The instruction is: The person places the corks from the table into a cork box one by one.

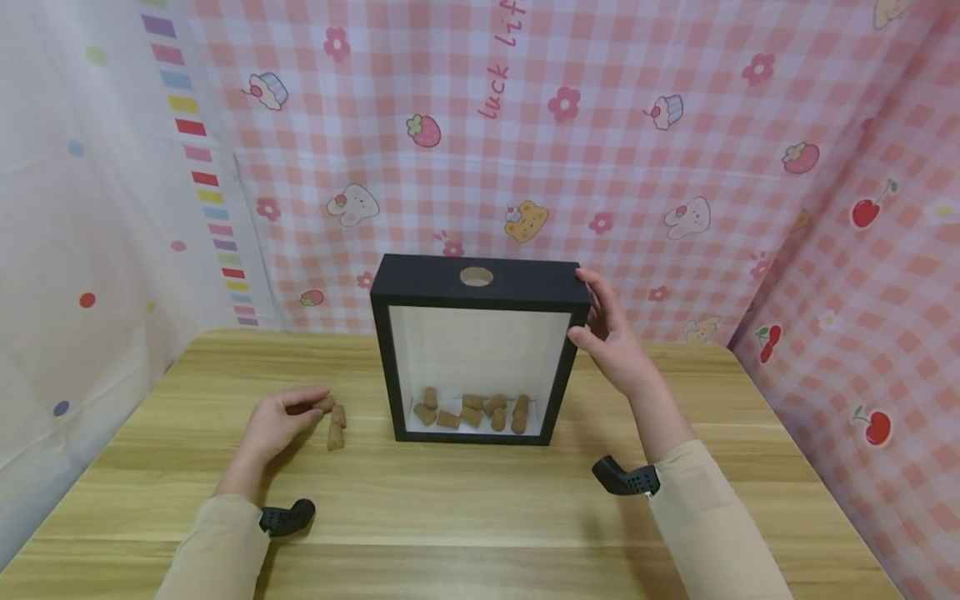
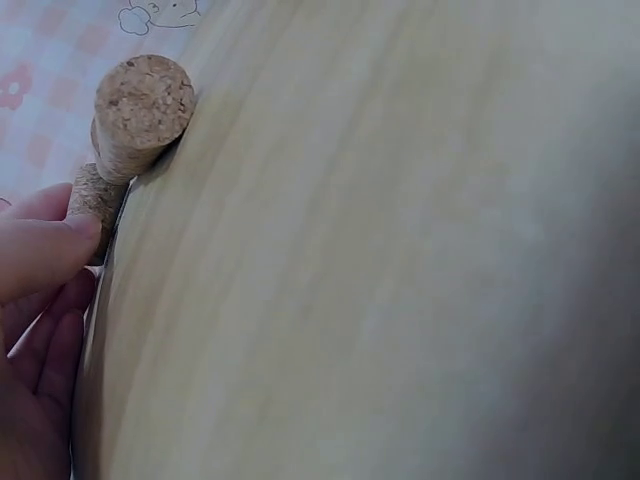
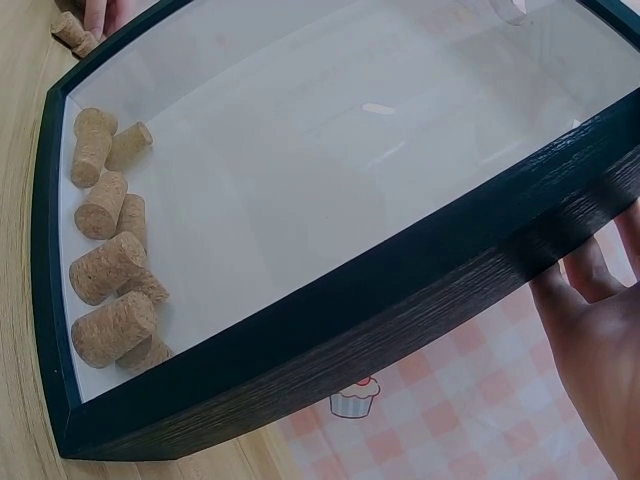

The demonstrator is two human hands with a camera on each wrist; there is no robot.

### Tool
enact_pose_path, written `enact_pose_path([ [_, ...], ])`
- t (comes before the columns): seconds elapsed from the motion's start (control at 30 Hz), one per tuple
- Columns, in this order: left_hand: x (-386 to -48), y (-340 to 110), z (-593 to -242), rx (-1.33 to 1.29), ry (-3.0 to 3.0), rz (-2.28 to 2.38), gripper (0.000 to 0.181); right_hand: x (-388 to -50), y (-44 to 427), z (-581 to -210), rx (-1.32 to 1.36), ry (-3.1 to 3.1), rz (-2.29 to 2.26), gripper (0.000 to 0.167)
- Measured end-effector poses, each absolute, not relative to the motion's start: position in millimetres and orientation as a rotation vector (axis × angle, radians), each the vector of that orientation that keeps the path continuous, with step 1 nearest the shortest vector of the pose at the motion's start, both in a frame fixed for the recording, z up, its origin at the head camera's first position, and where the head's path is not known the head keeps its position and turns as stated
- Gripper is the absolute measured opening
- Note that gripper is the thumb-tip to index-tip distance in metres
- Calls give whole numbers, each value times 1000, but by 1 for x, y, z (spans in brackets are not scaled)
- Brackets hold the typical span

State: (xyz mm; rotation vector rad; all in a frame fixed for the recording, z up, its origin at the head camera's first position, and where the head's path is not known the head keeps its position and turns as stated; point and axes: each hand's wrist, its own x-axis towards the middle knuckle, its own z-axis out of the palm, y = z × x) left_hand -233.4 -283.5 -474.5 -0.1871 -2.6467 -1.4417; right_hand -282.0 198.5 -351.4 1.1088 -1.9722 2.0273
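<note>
A black-framed box [image 1: 482,293] with a clear front stands upright on the table, a round hole [image 1: 476,277] in its top. Several corks [image 1: 471,416] lie along its bottom inside. My right hand [image 1: 621,354] grips the box's upper right side, thumb at the front edge and fingers behind. To the left of the box, my left hand [image 1: 272,427] pinches a cork [image 2: 92,200] between thumb and forefinger, at table level. Close by lies another cork [image 2: 146,108], nearer the camera in the left wrist view; in the head view two loose corks [image 1: 335,437] lie beside the fingers.
The wooden table [image 1: 435,517] carries the box and loose corks. Behind it hangs a pink checked curtain [image 1: 465,192], with a white dotted cloth [image 1: 90,250] on the left. Each wrist wears a black camera mount [image 1: 626,478].
</note>
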Motion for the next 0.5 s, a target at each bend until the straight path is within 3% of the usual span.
enact_pose_path([
  [0.5,-228,-288,-462,24,-2571,-1553,37,-282,198,-351,1117,-1968,2050,69],
])
